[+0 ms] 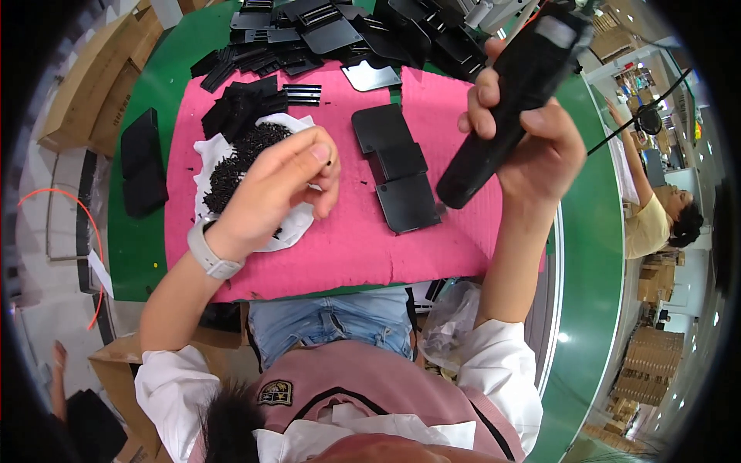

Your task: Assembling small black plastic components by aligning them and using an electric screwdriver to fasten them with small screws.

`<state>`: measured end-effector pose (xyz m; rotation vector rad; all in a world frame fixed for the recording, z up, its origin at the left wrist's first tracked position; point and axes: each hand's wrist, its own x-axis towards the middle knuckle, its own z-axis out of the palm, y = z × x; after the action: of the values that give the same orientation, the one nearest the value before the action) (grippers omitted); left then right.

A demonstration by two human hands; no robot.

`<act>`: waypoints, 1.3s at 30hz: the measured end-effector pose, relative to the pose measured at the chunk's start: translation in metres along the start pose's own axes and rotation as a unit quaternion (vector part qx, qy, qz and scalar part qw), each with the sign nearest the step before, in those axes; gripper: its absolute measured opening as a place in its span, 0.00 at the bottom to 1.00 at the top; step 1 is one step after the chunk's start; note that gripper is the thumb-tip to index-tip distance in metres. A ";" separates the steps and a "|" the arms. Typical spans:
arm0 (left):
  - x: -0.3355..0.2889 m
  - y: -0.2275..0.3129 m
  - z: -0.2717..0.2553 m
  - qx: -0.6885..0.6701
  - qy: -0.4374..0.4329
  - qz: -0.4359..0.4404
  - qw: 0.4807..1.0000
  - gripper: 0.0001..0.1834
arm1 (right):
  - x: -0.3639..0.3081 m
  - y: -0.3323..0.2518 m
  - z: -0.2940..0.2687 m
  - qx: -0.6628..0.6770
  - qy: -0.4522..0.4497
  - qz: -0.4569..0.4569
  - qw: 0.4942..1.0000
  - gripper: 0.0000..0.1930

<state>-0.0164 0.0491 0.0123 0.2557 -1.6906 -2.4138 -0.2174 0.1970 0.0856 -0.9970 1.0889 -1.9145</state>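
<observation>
My left hand (pixel 282 181) is closed in a pinch beside a pile of black screws (pixel 222 181), with the dark tip of what looks like a small screw (pixel 329 162) at its fingertips. The pile lies on a crumpled white sheet (pixel 297 234), partly hidden by that hand. Raised at the right, my right hand (pixel 552 147) grips a black electric screwdriver (pixel 478 158), its tip pointing down and left. Just left of that tip, a black part made of joined plates (pixel 401 166) lies flat on the pink mat (pixel 332 266).
Black plates and brackets (pixel 324 31) are heaped at the far edge of the green table (pixel 590 255). More thin black strips (pixel 239 104) lie behind the screws. Another black part (pixel 143 166) rests at the left. A co-worker (pixel 656 216) is at the right.
</observation>
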 end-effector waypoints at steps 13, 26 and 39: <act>-0.005 -0.014 0.005 -0.147 -0.010 -0.031 0.989 0.12 | -0.005 0.022 0.047 0.022 -0.254 -0.299 0.920 0.29; -0.005 -0.018 0.004 -0.161 0.002 -0.043 0.986 0.11 | -0.012 0.028 0.044 0.019 -0.214 -0.297 0.930 0.29; -0.004 -0.024 0.000 -0.165 0.002 -0.047 0.985 0.10 | -0.017 0.036 0.044 0.022 -0.194 -0.288 0.938 0.29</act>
<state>-0.0136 0.0580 -0.0103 0.2949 -1.2725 -2.7081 -0.1644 0.1815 0.0642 -1.7204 0.5530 -2.0332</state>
